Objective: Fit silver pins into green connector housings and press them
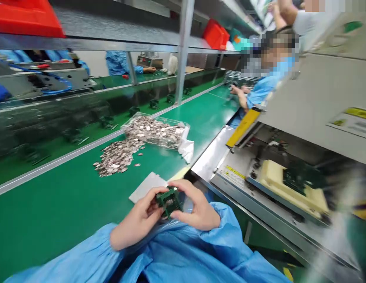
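Between my two hands, close to my body, is a dark green plastic frame (pixel 169 202) with a square opening in its middle. My left hand (pixel 143 214) grips its left side between thumb and fingers. On the opposite side, my right hand (pixel 197 206) pinches the frame at its top and lower edge. Just beyond my hands a white sheet (pixel 149 186) lies on the green table (pixel 82 212). Farther off, small silvery discs (pixel 115 158) spill in a heap beside a clear tray (pixel 187 131) filled with more of them.
On the right stands a machine with a cream fixture (pixel 270 179) holding a dark green part (pixel 302 177). Dark parts sit along the belt (pixel 124 118) behind a metal rail. A co-worker's hands (pixel 241 94) are at the far end. Red bins (pixel 216 34) rest on the shelf above.
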Tool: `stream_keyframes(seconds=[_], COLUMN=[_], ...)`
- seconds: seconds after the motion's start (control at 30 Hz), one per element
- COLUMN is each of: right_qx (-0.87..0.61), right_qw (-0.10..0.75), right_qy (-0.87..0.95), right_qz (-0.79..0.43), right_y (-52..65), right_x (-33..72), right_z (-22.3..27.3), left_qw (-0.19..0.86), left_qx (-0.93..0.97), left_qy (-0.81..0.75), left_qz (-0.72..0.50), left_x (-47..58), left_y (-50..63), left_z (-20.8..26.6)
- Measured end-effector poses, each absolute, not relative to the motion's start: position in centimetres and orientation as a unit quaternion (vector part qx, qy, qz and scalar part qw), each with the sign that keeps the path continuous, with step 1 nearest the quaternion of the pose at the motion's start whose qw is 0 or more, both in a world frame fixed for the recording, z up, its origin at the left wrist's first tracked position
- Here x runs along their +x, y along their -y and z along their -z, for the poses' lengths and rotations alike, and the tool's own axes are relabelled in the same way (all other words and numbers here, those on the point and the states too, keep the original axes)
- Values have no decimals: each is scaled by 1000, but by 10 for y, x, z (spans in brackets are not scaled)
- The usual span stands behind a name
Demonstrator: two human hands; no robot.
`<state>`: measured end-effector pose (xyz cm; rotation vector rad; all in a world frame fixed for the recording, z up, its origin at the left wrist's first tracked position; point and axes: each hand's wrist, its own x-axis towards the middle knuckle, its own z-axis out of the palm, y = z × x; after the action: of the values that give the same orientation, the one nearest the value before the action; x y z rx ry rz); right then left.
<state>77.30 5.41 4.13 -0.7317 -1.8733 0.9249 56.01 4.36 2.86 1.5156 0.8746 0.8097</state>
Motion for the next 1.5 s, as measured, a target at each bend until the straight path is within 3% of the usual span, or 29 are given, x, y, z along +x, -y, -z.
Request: stream_keyframes(seconds=[0.13, 0.23, 0.33, 0.43, 0.57, 0.77, 0.93, 1.07, 1.2, 1.37, 1.5], right_qx=[-321, -407, -487, -523, -568, -547, -593, -677, -701, -760, -836], right_qw=[455, 564, 744, 803, 783, 781, 717, 587, 526, 433, 424], right_qy=[732, 633, 442, 268, 185, 255, 345, 445, 480, 478, 289], right_qz=[-393, -340, -117, 101, 172, 162, 123, 14, -41, 74, 195], right_y=[-33, -8, 17, 37, 58, 50, 22, 4, -7, 21, 87], right_x=[813, 857, 909, 957, 996, 1019, 1040, 1048, 1047, 1041, 1045], right_z=[-51, -50, -47, -45, -44, -53, -68, -76, -82, -74, -34], left_qw=[614, 571, 477, 386, 348, 399, 469, 471, 454, 425, 412], left_qx=[717, 773, 826, 873, 879, 866, 793, 817, 829, 841, 855], left_qy=[-284, -220, -179, -101, -64, -102, -108, -154, -196, -205, -202], left_qz=[-170, -165, -241, -281, -321, -282, -374, -295, -261, -266, -242], left_x=[558, 599, 673, 758, 852, 909, 839, 743, 686, 688, 707], left_y=[-64, -98, -122, -126, -116, -116, -128, -133, -133, -139, -150], left_z=[-77, -102, -112, -113, -112, -111, -113, -97, -62, -34, -28])
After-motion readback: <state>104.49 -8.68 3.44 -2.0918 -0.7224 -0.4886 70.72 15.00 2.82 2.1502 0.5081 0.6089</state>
